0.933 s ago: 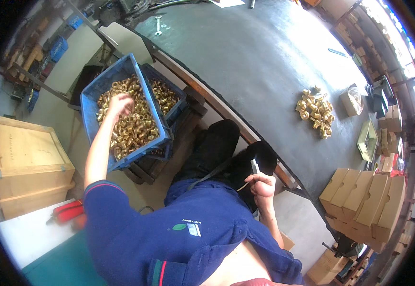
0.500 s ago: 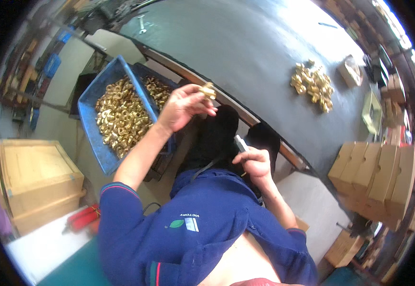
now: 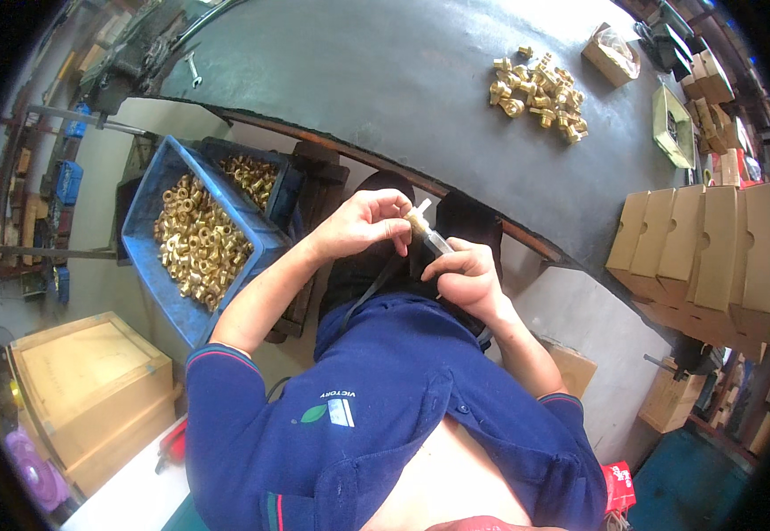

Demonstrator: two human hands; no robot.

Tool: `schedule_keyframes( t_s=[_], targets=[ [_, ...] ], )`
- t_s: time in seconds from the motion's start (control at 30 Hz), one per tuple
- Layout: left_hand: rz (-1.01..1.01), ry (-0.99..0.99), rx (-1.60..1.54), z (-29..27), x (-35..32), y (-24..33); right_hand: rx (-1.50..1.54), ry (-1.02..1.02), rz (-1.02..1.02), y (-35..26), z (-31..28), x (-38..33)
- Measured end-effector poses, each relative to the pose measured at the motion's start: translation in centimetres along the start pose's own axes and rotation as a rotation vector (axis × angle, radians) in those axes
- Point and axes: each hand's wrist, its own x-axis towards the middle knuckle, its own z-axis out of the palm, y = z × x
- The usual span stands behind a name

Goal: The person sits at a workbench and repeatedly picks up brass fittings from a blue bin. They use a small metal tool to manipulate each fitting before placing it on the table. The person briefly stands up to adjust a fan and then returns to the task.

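Note:
My left hand (image 3: 363, 226) pinches a small brass fitting (image 3: 416, 221) against the tip of a clear tube-like tool (image 3: 432, 234). My right hand (image 3: 465, 276) grips that tool just below the fitting. Both hands meet over my lap, in front of the dark table's curved edge (image 3: 385, 168). To my left stands a blue crate (image 3: 150, 265) filled with brass fittings (image 3: 195, 239), and a second blue crate (image 3: 270, 181) of the same parts sits behind it.
A heap of finished brass fittings (image 3: 540, 93) lies on the far table. Stacked cardboard boxes (image 3: 708, 257) stand at the right. A wooden box (image 3: 88, 389) sits at lower left. A small open carton (image 3: 615, 53) rests near the heap.
My left hand left the blue crate, carried a brass fitting across, and now holds it against the tool in my right hand. The view has swung toward the table.

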Motion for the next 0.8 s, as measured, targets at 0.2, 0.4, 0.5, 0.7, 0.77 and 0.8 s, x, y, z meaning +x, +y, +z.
schedule_keyframes(
  t_s=[0.2, 0.4, 0.5, 0.7, 0.77, 0.8],
  targets=[
    [-0.100, -0.018, 0.114, 0.4, 0.1, 0.2, 0.156, 0.052, 0.020, 1.4, 1.2, -0.1],
    [-0.024, 0.029, 0.138, 0.6, 0.6, -0.5, 0.721, 0.023, 0.229, 1.8, 0.7, -0.1],
    [0.055, 0.105, 0.189, 1.0, 1.1, -1.1, 1.173, -0.013, 0.265, 1.7, 0.0, -0.1],
    [0.301, 0.136, 0.214, 0.9, 2.6, -2.0, 1.365, 0.060, 0.278, 1.9, -0.3, -0.1],
    [0.341, 0.175, 0.293, 0.7, 3.4, -1.2, 1.041, 0.139, 0.205, 2.3, -0.2, -0.4],
    [0.287, 0.201, 0.130, 0.9, 3.8, -0.9, 0.967, 0.168, 0.178, 2.6, -0.1, -0.7]
  ],
)
